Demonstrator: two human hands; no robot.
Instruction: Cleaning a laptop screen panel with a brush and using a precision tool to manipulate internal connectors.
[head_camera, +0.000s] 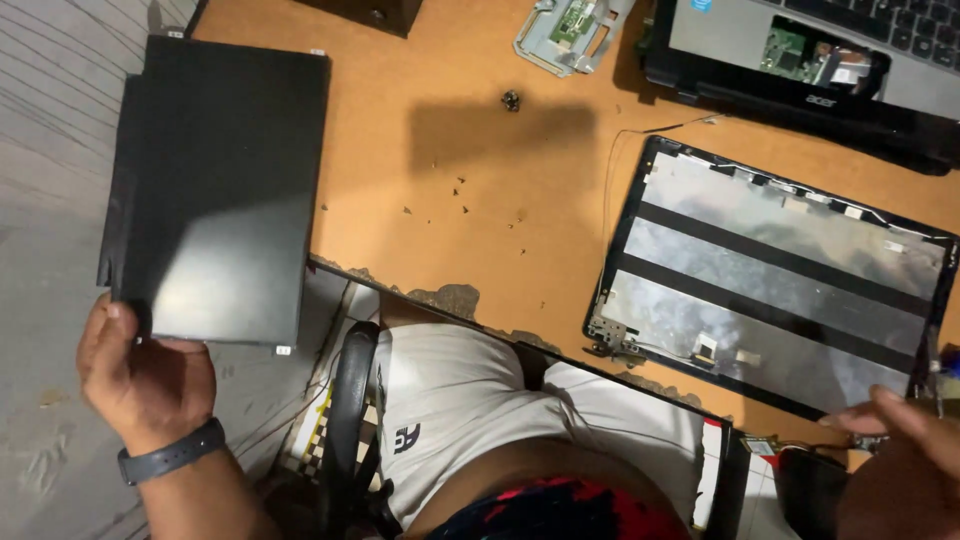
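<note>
While the left hand (140, 375) grips the dark screen panel (215, 190), the right hand (900, 425), cut off, fingers the lid shell (770, 270).

We have a single view, from a camera worn on the head, looking steeply down and slightly forward over our own lap. It sits close: the worn orange-brown wooden bench (480, 200) fills the upper frame, its chipped near edge running diagonally across the middle. Our left hand (140, 375) enters at the lower left, our right hand (900, 425) at the lower right corner.
</note>
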